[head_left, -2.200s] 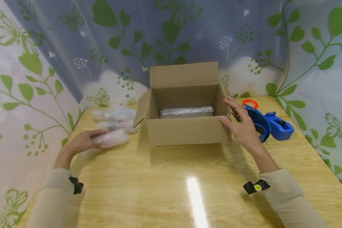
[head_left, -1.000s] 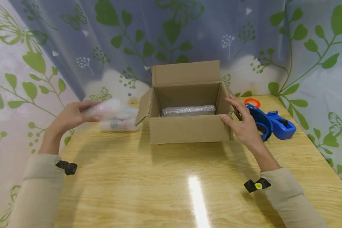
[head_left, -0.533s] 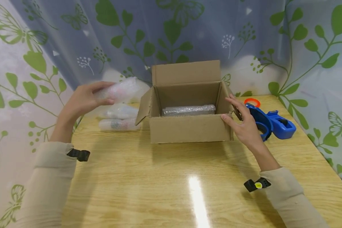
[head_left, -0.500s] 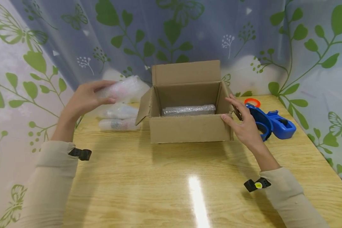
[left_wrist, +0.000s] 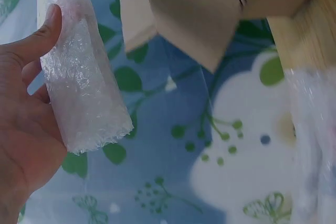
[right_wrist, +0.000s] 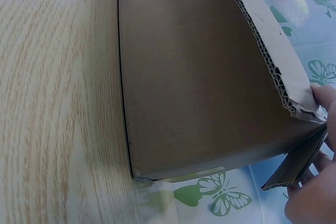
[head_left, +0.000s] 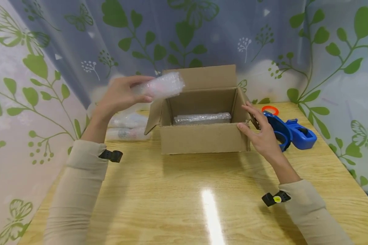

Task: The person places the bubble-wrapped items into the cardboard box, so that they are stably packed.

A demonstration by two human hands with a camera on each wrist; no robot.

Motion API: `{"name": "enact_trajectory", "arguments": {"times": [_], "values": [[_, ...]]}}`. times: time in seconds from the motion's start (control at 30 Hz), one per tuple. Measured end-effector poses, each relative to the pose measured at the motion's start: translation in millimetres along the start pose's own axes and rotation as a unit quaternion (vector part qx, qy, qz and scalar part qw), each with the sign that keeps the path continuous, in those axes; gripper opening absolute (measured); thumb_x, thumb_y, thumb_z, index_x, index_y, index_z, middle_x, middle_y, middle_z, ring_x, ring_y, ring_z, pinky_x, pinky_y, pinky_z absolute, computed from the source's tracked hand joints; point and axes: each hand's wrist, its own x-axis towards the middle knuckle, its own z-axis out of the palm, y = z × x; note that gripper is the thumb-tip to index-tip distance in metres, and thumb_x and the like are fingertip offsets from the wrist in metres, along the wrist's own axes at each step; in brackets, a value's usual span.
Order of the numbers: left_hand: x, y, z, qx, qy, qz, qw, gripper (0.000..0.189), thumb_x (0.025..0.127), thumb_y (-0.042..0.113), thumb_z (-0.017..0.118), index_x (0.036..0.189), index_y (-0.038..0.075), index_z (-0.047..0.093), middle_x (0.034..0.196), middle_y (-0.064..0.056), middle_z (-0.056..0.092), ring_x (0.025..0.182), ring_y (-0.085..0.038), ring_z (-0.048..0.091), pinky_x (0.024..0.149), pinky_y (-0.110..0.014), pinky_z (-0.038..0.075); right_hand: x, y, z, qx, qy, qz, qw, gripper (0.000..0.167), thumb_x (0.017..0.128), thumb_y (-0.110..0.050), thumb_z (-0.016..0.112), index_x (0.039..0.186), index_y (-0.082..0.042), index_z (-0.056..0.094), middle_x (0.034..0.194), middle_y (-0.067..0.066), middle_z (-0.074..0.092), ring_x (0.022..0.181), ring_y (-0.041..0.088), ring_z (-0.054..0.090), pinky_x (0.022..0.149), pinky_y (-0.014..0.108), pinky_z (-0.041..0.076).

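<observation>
In the head view my left hand [head_left: 121, 93] grips a bubble-wrapped roll [head_left: 164, 85], raised over the left side of an open cardboard box [head_left: 203, 139]. The left wrist view shows the thumb pressed on the clear wrap of this roll [left_wrist: 86, 85], with some pink showing through; what is inside is hidden. My right hand [head_left: 262, 136] holds the box's right front corner, thumb on the front wall and fingers on the side flap [right_wrist: 299, 161]. A flat bubble-wrapped package [head_left: 202, 118] lies inside the box.
Two more bubble-wrapped rolls [head_left: 128, 133] lie on the table left of the box. To its right are a blue tape dispenser [head_left: 302, 136], another blue curved tool [head_left: 279, 129] and an orange-red ring of tape [head_left: 270, 110]. A patterned curtain [head_left: 214, 37] stands behind.
My left hand has picked the nearest roll up off the table and carried it up and right to the box. The right hand has stayed at the box corner.
</observation>
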Motion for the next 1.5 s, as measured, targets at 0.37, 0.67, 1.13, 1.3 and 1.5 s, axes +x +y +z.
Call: {"name": "enact_trajectory", "arguments": {"times": [0.37, 0.67, 1.13, 1.3, 1.5], "values": [[22.5, 30.9, 35.1, -0.038, -0.024, 0.059, 0.9972, 0.061, 0.086, 0.032, 0.087, 0.143, 0.027, 0.066, 0.142, 0.002, 0.066, 0.136, -0.018, 0.056, 0.114, -0.041, 0.043, 0.7, -0.4, -0.9, -0.006, -0.002, 0.002, 1.0, 0.062, 0.103, -0.017, 0.068, 0.16, -0.023, 0.044, 0.171, -0.004, 0.026, 0.158, 0.023, 0.021, 0.124, 0.059, 0.026], [36.5, 50.4, 69.2, -0.025, -0.052, 0.105, 0.9928, 0.06, 0.087, 0.034, 0.086, 0.143, 0.031, 0.065, 0.14, 0.009, 0.066, 0.134, -0.013, 0.056, 0.113, -0.035, 0.043, 0.1, -2.5, -0.2, -0.003, -0.007, 0.008, 0.9999, 0.062, 0.103, -0.02, 0.068, 0.159, -0.026, 0.044, 0.171, -0.008, 0.025, 0.158, 0.021, 0.02, 0.124, 0.058, 0.026], [44.4, 56.7, 116.5, -0.027, -0.1, 0.123, 0.987, 0.06, 0.089, 0.036, 0.084, 0.144, 0.023, 0.064, 0.145, 0.006, 0.063, 0.141, -0.017, 0.051, 0.118, -0.034, 0.038, -0.8, -1.0, 0.9, -0.007, -0.003, 0.005, 1.0, 0.06, 0.103, -0.022, 0.068, 0.158, -0.023, 0.046, 0.169, -0.013, 0.027, 0.158, 0.018, 0.021, 0.124, 0.058, 0.027], [42.3, 52.4, 127.2, -0.016, -0.114, 0.116, 0.9865, 0.058, 0.092, 0.037, 0.081, 0.145, 0.024, 0.063, 0.146, 0.004, 0.063, 0.139, -0.02, 0.053, 0.117, -0.037, 0.04, -0.6, -0.9, 0.5, -0.009, -0.001, 0.005, 0.9999, 0.059, 0.103, -0.021, 0.069, 0.158, -0.025, 0.046, 0.169, -0.013, 0.028, 0.158, 0.018, 0.021, 0.124, 0.058, 0.027], [44.0, 50.2, 137.8, 0.006, -0.126, 0.125, 0.984, 0.057, 0.092, 0.036, 0.081, 0.144, 0.023, 0.064, 0.143, 0.002, 0.065, 0.136, -0.02, 0.057, 0.115, -0.035, 0.043, -0.7, -2.2, -0.7, -0.008, -0.001, 0.008, 0.9999, 0.06, 0.103, -0.022, 0.069, 0.158, -0.028, 0.047, 0.169, -0.014, 0.027, 0.158, 0.018, 0.021, 0.124, 0.057, 0.027]]}}
